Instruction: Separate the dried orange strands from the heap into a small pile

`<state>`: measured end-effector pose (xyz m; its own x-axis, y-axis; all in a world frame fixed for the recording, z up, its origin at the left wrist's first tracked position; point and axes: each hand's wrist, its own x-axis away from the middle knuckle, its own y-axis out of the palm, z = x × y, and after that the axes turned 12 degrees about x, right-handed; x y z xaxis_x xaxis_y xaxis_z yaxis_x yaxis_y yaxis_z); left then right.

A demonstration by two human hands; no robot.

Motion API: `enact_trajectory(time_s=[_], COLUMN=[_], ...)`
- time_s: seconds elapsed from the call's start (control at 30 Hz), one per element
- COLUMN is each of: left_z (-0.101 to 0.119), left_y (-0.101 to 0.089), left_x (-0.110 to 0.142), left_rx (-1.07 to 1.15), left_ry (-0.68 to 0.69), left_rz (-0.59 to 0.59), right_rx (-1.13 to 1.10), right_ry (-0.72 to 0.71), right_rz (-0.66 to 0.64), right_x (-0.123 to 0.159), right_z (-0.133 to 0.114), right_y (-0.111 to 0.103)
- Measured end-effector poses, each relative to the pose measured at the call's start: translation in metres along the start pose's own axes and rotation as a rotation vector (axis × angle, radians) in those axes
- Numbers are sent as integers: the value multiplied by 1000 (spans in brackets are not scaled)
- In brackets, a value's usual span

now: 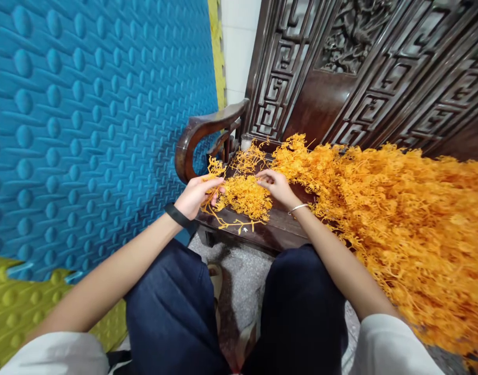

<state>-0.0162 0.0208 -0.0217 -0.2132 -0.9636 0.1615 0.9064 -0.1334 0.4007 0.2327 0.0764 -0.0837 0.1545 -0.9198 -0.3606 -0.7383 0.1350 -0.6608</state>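
Observation:
My left hand (201,195), with a black band at the wrist, is closed on an orange sprig (216,167) that looks like artificial foliage; thin bare stems hang below the fingers. Against its fingertips lies a small heap of frilly yellow-orange sprigs (246,198) on the dark wooden bench seat (285,221). At the heap's right edge is my right hand (273,183), wearing a bracelet, its thumb and fingers pinched together. What sits between those fingertips is too small to make out. Behind both hands, a looser tangle of orange stems (249,157) rests on the seat.
A large mass of orange sprigs (411,219) fills the right side, beside my right arm. The bench has a curved armrest (190,140) and a carved backrest (301,78). Blue foam matting (86,130) stretches along the left. Speckled floor (242,271) shows between my knees.

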Motion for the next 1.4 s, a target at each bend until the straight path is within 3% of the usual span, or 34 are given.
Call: enact_trajectory(time_s=[0.17,0.3,0.4,0.53,0.63,0.83,1.03,1.27,1.4], left_z=[0,0,1,0,-2,1,0,-9,-9], left_y=[3,5,5,4,4,8,10,18,20], left_x=[-3,-3,-3,-4,-5,-1,6,6,8], left_rx=[44,64,52,36,45,28,-74,32,63], left_ry=[7,20,31,40,62,63,53,97,97], left_rz=[-71,-99,-95,-89,-120,-143,-225,-90,-1], right_rx=[90,124,-68,-547,-681,-723,-615,-517,-488], right_ry=[-45,-72,-21,120,121,95,101,162,217], right_rz=[-111,-89,-66,-264,-340,-246,-234,-83,12], right_x=[-1,-4,-4,3,11,20,19,16,5], right_z=[-11,-23,-36,-60,-78,-96,-105,-108,-97], right_y=[23,34,29,16,13,19,8,16,19])
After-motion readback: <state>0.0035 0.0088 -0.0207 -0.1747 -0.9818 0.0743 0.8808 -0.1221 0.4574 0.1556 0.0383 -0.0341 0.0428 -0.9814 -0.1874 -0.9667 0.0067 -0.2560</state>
